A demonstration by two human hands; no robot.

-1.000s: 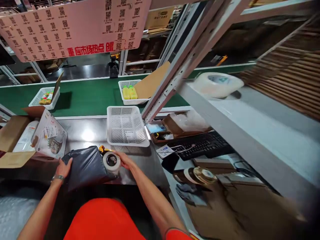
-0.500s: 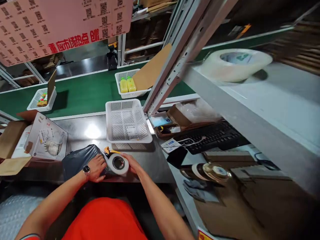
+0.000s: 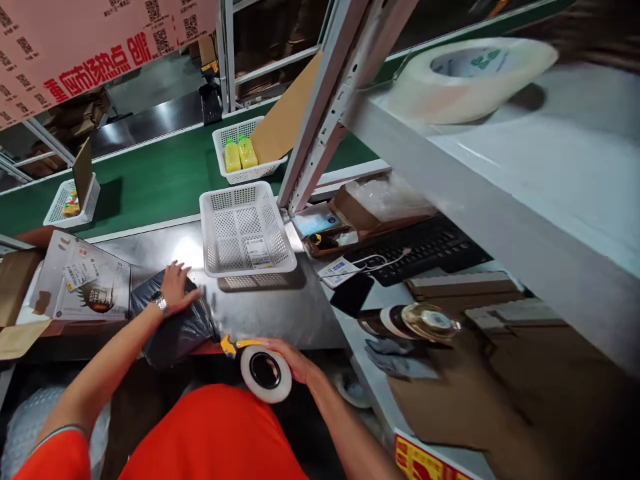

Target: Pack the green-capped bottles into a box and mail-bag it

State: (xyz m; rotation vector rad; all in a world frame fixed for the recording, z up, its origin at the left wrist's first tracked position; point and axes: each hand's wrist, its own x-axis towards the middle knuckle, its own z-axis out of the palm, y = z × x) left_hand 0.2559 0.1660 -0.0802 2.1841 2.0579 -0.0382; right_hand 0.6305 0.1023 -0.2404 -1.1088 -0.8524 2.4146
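My left hand (image 3: pixel 176 288) lies with fingers spread on a package wrapped in black plastic (image 3: pixel 175 337), which rests at the front edge of the metal table. In my right hand (image 3: pixel 290 357) is a tape dispenser (image 3: pixel 267 373) with a large roll of clear tape and a yellow-orange head. It hangs just off the table's front edge, right of the package and apart from it. Behind it on the table stands a white plastic basket (image 3: pixel 240 230) with a paper label slip inside.
An open carton (image 3: pixel 93 280) stands left of the package. A green conveyor (image 3: pixel 155 177) behind carries a basket with yellow bottles (image 3: pixel 240 155). On the right are a metal post (image 3: pixel 330 107), a shelf with a tape roll (image 3: pixel 470 83), a keyboard (image 3: pixel 425 250) and a bottle (image 3: pixel 410 323).
My right hand has drawn the tape dispenser toward my body and right, away from the package. My left hand has moved up and left onto the package, which now lies turned.
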